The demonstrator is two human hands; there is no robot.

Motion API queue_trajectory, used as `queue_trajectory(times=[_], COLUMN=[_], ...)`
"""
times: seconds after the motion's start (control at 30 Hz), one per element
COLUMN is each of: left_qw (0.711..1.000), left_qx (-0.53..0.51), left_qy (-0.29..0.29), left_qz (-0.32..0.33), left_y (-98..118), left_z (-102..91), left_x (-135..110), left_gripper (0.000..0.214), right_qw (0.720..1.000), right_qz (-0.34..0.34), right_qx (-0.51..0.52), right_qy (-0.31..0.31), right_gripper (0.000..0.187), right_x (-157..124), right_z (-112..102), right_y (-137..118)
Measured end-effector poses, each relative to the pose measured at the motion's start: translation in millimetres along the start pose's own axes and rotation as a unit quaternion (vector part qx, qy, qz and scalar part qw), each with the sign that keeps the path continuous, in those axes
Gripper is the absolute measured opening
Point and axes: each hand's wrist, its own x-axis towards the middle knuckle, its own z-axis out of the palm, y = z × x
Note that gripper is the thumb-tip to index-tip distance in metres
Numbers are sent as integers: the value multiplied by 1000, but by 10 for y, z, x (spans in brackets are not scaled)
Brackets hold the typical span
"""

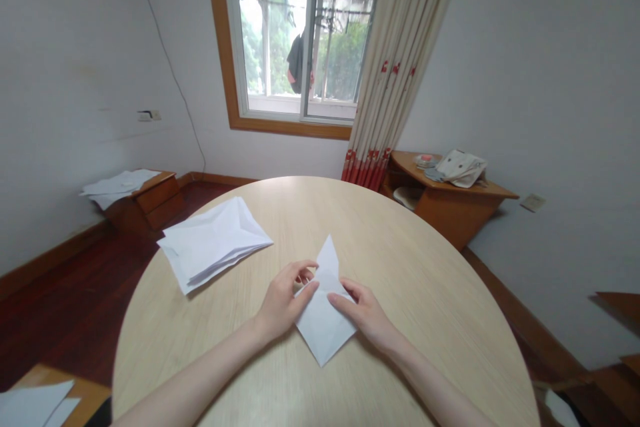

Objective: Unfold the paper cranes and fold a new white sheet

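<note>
A folded sheet of white paper (325, 330) lies on the round wooden table (400, 247) in front of me. Its upper part narrows to a tall point directed away from me, and its lower part is a wide diamond with a corner toward me. My left hand (287, 297) grips the paper's left edge, thumb on top and index finger curled near the upper flap. On the right edge, my right hand (365, 313) pinches it with the thumb on top. The fingers beneath the paper are partly hidden.
A stack of folded white paper (215, 240) rests on the table's left side. Behind it stands a small wooden cabinet (160, 197) with papers on top. At the back right, a wooden corner stand (450, 207) carries a cloth bag (463, 167). A curtain (395, 60) hangs beside the window.
</note>
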Motion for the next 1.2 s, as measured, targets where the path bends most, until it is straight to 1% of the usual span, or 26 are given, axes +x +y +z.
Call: queue_trajectory(times=[0.07,0.13,0.23,0.27,0.37,0.47,0.67,0.77,0.87,1.03,1.2], left_qw=[1000,999,997,996,994,992,986,983,980,975,977], left_qx=[-5,-6,0,3,18,41,97,111,126,154,167], left_qy=[-13,-26,-46,-53,-74,-84,-86,-88,-95,-110,-98], left_qz=[-24,-43,-61,-67,-78,-89,-108,-113,-123,-117,-85], left_y=[1,-14,-57,-74,-112,-126,-122,-121,-113,-96,-104], left_z=[2,6,15,19,32,44,55,59,64,62,55], left_x=[5,8,10,10,6,2,9,18,23,22,14], left_gripper=[24,25,25,25,24,22,24,26,33,38,37], right_qw=[1000,996,976,968,949,928,867,848,841,843,858], right_qz=[0,-23,-84,-93,-72,-53,-83,-89,-92,-113,-144], right_qx=[-28,-87,-200,-232,-304,-366,-487,-515,-524,-515,-488], right_qy=[0,14,35,38,36,37,66,84,95,101,68], right_gripper=[40,38,31,29,21,16,11,8,7,10,10], right_x=[19,46,83,91,92,71,50,49,48,64,72], right_z=[-10,-38,-93,-107,-117,-85,-27,-34,-47,-57,-56], right_y=[24,48,75,81,85,85,124,145,157,178,195])
